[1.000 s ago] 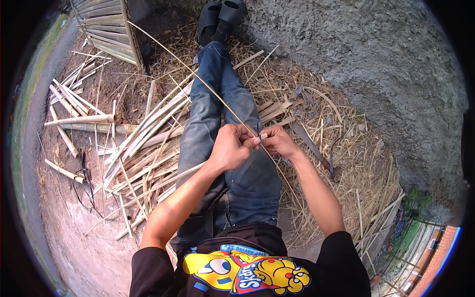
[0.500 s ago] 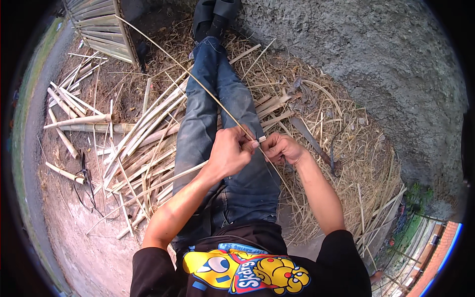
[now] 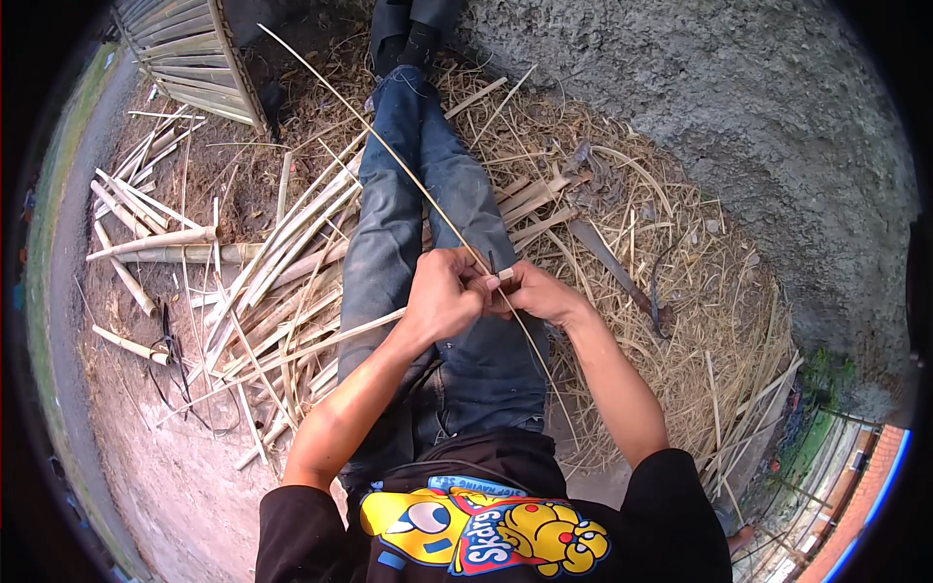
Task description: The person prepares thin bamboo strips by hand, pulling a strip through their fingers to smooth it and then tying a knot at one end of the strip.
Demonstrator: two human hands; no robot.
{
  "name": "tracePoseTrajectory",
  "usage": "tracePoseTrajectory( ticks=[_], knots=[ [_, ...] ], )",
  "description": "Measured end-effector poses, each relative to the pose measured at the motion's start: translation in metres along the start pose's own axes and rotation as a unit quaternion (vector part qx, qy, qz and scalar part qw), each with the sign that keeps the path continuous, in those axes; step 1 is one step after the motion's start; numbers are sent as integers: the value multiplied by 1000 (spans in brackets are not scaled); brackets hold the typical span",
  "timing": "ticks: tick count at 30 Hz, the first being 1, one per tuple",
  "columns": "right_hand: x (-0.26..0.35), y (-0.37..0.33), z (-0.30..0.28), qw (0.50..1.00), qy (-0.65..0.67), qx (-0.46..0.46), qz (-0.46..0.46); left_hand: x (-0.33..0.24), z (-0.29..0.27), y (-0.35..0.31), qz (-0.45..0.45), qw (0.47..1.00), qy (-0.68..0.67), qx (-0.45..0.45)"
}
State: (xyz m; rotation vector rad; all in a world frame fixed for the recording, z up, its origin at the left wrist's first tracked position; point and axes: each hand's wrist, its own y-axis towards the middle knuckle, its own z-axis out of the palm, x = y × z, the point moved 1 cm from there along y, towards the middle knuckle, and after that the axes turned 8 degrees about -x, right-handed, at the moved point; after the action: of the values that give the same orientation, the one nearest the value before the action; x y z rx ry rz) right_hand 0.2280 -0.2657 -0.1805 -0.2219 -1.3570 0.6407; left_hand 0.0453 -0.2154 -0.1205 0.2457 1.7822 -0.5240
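Observation:
Above my thighs, my left hand pinches a long, thin bamboo strip. The strip slants from the far left, through both hands, and down past my right thigh. At my fingertips sits a short pale piece, apparently bamboo, with a thin dark strand sticking up beside it. My right hand is closed against the same spot, its fingertips touching the left hand's. What exactly its fingers grip is partly hidden. Another pale strip runs leftward from behind my left wrist.
Split bamboo pieces lie heaped left of my legs. A slatted bamboo panel stands far left. Beside my right knee, a long blade with a handle rests on shavings. A rough grey wall rises at the right.
My right hand has moved in to the left hand, closing the small gap between them. The dark strand now stands up by the pale piece. The long strip's far end has shifted slightly right.

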Motion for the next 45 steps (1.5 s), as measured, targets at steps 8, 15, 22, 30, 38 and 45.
tracePoseTrajectory(
  ticks=[8, 15, 22, 30, 38, 45],
  knots=[
    [24, -63, 93, 824, -186, -436, -310, 1, -8, 27, 26, 996, 52, -73],
    [2, -28, 98, 809, -179, -478, -290, -11, 0, 24, 65, 993, 78, -54],
    [48, -69, 84, 787, -319, -426, -312, 2, -7, 15, 42, 995, 75, -42],
    [55, -57, 19, 910, -213, -291, -203, -5, -19, -3, 87, 993, 72, -14],
    [52, 7, -26, 997, -26, 75, 6, 2, 3, -23, 59, 995, 56, 63],
    [77, 22, -13, 992, -31, 36, 118, -2, -8, -17, -31, 997, 14, 76]
  ],
)
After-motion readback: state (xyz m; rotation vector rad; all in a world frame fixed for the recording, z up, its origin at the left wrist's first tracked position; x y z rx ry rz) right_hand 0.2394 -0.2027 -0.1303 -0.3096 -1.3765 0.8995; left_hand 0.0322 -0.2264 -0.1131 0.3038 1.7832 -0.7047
